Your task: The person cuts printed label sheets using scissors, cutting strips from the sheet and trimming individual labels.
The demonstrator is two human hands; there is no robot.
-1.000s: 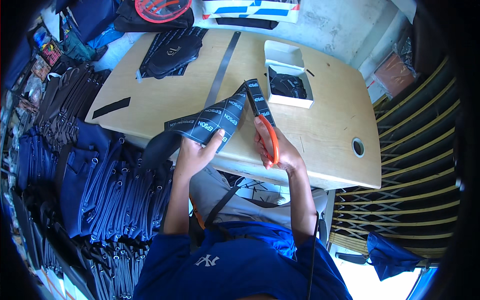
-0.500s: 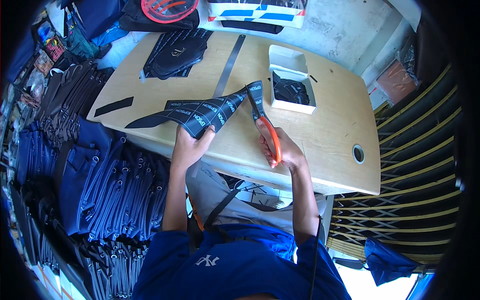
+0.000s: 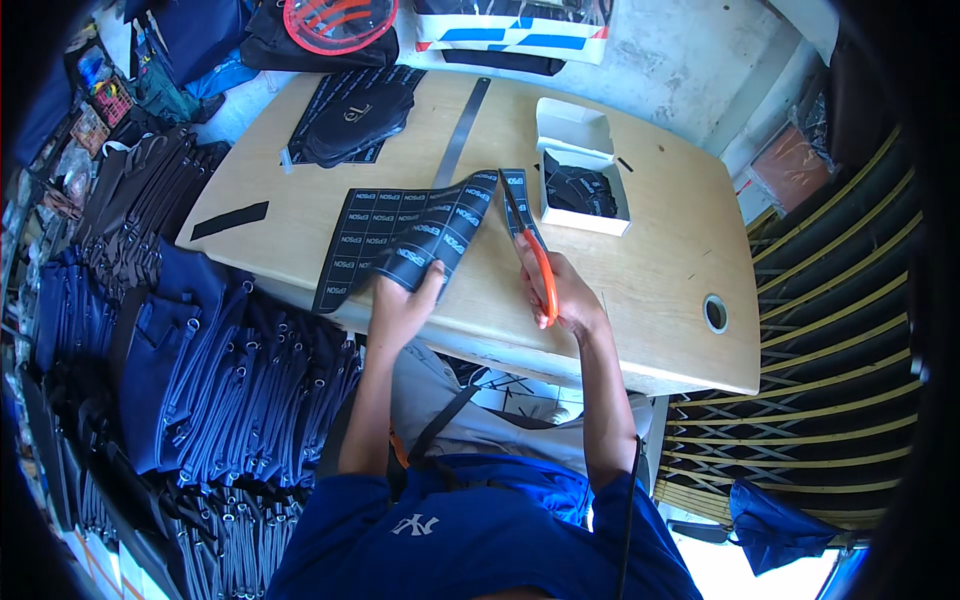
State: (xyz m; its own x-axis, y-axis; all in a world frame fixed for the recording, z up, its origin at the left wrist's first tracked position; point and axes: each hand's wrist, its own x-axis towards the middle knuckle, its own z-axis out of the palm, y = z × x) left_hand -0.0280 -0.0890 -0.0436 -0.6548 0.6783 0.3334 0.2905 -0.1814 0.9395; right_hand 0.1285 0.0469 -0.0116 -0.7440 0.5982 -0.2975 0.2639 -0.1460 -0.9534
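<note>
My left hand [image 3: 403, 308] pinches the near edge of a black sheet [image 3: 365, 232] printed with a grid of white labels. Most of the sheet lies on the table, while its right part lifts and curls up over my fingers. My right hand [image 3: 566, 292] is closed round the orange handles of a pair of scissors [image 3: 547, 285]. The dark blades point away from me, over a narrow strip [image 3: 513, 182] at the sheet's right side. This strip parts from the sheet along a slit and still seems joined at the far end.
Right of the scissors, an open white box [image 3: 587, 221] holds cut black pieces. A steel ruler [image 3: 462, 130] and dark oval pieces [image 3: 360, 125] lie farther back on the wooden table [image 3: 650, 300]. A black strip [image 3: 230, 219] is at the left. Blue bags [image 3: 220, 390] are stacked below.
The sheet's left part has unfolded and dropped flatter onto the table. My left hand has shifted slightly right and nearer to me. The scissors have hardly moved.
</note>
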